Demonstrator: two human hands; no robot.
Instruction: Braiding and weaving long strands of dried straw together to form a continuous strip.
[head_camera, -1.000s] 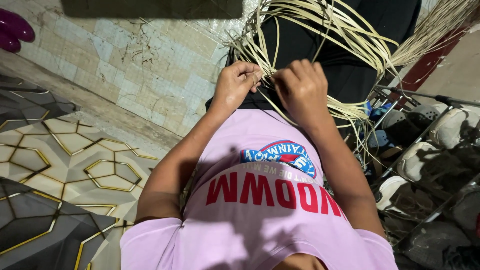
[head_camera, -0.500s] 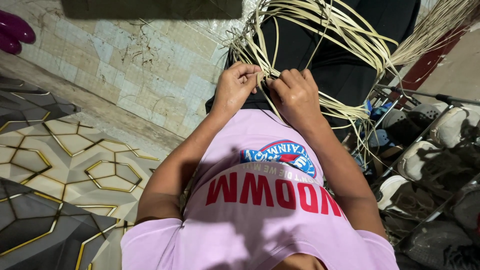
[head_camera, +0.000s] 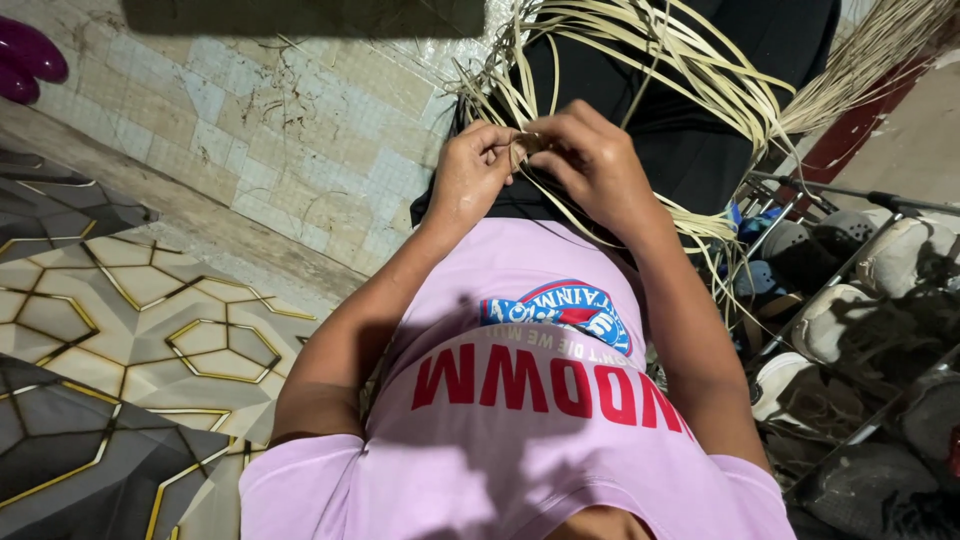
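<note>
Head view, looking down over a pink shirt (head_camera: 520, 400) to the lap.

Left hand (head_camera: 468, 180): fingers curled, thumb and forefinger pinched shut on a pale strip (head_camera: 520, 152) where the two hands meet. Right hand (head_camera: 592, 165): fingers bent over the same spot, fingertips closed on the strip from the other side. The two hands touch at the knuckles. The exact crossing under the fingers is hidden.

Strips (head_camera: 690, 60): a loose tangle of long, flat, straw-coloured strands looping up and away from the hands over the black cloth (head_camera: 690, 140) on the lap, fanning toward the top right corner of the view. A few strands trail down past the right wrist.

Surroundings: tiled floor (head_camera: 280, 130) at left, patterned mat (head_camera: 140, 330) at lower left, a metal rack (head_camera: 850, 300) of shoes at right, close beside the right forearm.

Judgement: the step in hand looks like plaiting or knotting, with one strand being tucked or folded at the pinch point. The next move likely calls for holding tension with the left pinch while the right fingers draw the strand through, without letting the loose loops snag.
</note>
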